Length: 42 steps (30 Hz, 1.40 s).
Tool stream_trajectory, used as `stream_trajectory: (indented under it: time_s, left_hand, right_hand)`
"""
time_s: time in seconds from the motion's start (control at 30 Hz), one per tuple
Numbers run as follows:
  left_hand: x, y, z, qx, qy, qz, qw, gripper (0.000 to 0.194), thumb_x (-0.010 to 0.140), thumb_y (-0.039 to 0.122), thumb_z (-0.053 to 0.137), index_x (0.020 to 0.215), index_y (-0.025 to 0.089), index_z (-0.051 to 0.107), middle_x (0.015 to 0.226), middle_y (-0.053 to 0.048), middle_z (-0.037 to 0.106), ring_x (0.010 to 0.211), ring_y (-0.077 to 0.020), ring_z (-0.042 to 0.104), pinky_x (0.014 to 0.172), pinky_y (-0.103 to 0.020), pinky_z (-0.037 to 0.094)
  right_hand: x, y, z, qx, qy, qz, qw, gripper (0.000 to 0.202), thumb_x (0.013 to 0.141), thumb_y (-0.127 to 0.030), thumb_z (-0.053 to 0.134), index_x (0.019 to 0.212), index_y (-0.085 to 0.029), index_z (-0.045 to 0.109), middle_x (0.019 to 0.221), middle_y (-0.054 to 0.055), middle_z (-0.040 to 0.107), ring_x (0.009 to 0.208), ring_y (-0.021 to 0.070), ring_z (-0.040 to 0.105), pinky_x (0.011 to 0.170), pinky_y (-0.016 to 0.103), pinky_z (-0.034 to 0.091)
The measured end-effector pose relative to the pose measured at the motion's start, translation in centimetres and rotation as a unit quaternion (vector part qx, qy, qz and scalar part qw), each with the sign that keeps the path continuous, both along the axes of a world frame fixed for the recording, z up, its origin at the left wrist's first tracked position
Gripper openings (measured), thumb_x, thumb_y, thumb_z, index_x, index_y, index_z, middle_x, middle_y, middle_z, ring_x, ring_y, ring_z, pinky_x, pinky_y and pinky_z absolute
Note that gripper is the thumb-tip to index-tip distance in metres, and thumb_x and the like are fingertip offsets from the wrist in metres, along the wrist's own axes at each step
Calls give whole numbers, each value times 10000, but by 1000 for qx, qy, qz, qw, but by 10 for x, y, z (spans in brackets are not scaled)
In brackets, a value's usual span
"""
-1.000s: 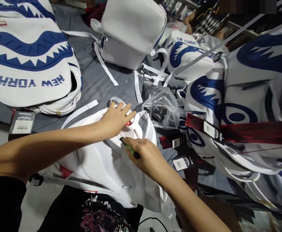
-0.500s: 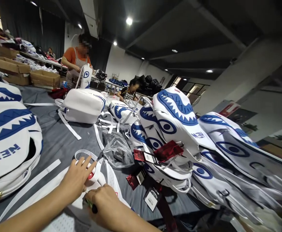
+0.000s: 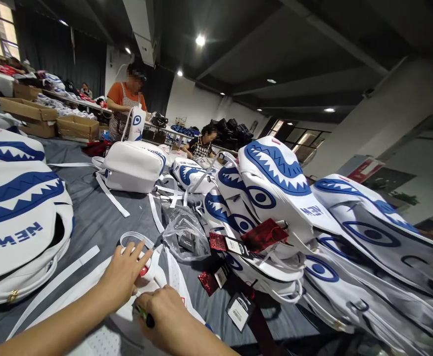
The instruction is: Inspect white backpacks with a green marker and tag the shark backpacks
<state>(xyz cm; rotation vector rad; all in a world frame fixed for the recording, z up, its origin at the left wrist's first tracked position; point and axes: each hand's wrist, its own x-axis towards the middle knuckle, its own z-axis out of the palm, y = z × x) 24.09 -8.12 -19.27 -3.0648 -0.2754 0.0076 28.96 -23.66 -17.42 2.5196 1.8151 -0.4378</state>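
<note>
In the head view a white backpack (image 3: 93, 301) lies low in front of me, its straps and perforated padding showing. My left hand (image 3: 125, 272) rests over its top by the carry loop (image 3: 136, 236), gripping the fabric with thumb and bent fingers while the other fingers spread. A small red spot (image 3: 144, 271) shows beside those fingers. Close against it, my right hand (image 3: 168, 316) is closed around a small tool with a green and black handle (image 3: 146, 316). The tool's working end is hidden by my hand and the fabric.
Shark-mouth backpacks are piled at right (image 3: 275, 168) and left (image 3: 19, 207). Tags (image 3: 238, 310) and a clear plastic bag (image 3: 186, 235) lie between. A white bag (image 3: 134, 168) stands further back. Two people (image 3: 127, 99) work beyond, near cardboard boxes (image 3: 77, 127).
The view has shifted slightly, so the whole scene sits a little further right. Both hands keep nearly the same place on the backpack, and the right still holds the tool.
</note>
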Motion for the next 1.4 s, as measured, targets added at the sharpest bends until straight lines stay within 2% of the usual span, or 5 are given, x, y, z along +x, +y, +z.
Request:
stream_trajectory:
  time_s: [0.2, 0.5, 0.73, 1.07, 1.4]
  left_hand:
    - [-5, 1, 7, 14, -35, -18, 999, 896, 722, 356, 812, 1506, 275, 385, 1573, -126, 368, 1324, -357, 430, 998, -523, 408]
    - [-7, 3, 5, 22, -44, -26, 998, 876, 725, 404, 808, 1481, 254, 393, 1557, -139, 371, 1282, -352, 428, 969, -504, 410]
    - [-7, 3, 6, 24, -39, -27, 999, 880, 740, 416, 795, 1493, 239, 375, 1561, -154, 353, 1284, -362, 421, 963, -496, 399]
    - [-2, 2, -4, 13, -42, -17, 999, 966, 687, 433, 836, 1509, 259, 360, 1576, -151, 343, 1332, -380, 392, 1006, -538, 377]
    - [-7, 2, 10, 27, -21, -22, 999, 881, 750, 447, 786, 1500, 246, 368, 1561, -150, 362, 1296, -363, 412, 976, -493, 399]
  right_hand:
    - [-1, 3, 9, 34, 19, 26, 999, 152, 847, -261, 566, 944, -202, 667, 906, 48, 764, 797, 195, 704, 692, 293, 376]
    - [-4, 9, 34, -58, -7, 28, 998, 200, 904, -255, 534, 958, -184, 713, 907, 102, 767, 828, 238, 715, 744, 328, 421]
    - [-9, 15, 36, -81, -25, 23, 996, 200, 897, -248, 552, 976, -174, 721, 957, 113, 769, 881, 251, 722, 768, 333, 447]
    - [-8, 16, 35, -103, -32, 28, 994, 207, 872, -255, 557, 987, -194, 718, 975, 85, 770, 906, 257, 724, 769, 330, 465]
    - [-7, 7, 35, -69, -2, -9, 998, 198, 881, -219, 541, 948, -192, 725, 917, 103, 771, 836, 242, 722, 706, 299, 425]
